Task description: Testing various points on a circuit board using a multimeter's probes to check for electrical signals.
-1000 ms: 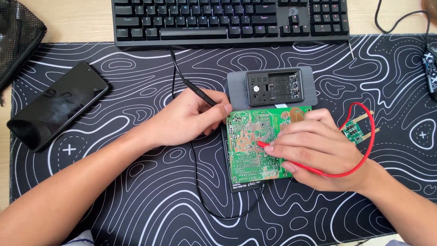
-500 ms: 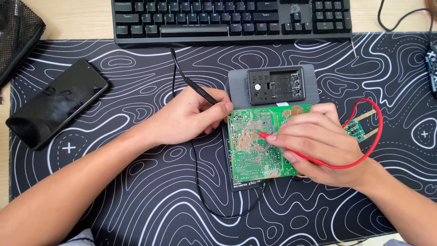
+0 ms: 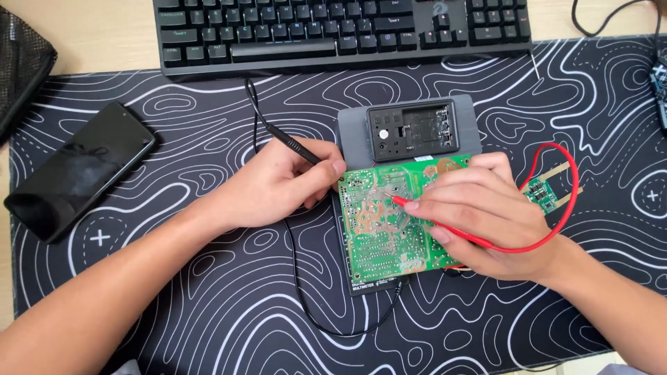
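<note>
- A patterned black desk mat (image 3: pixel 208 278) lay below the keyboard (image 3: pixel 340 31), open room at lower left.
- The green circuit board (image 3: pixel 379 229) lay on a grey meter (image 3: pixel 417 132) at centre.
- The left hand (image 3: pixel 271 184) pinched a black probe (image 3: pixel 295 147) at the board's edge.
- The right hand (image 3: pixel 486 215) pinched a red probe (image 3: pixel 410 203) on the board; a slipping tip might bridge solder points.
</note>
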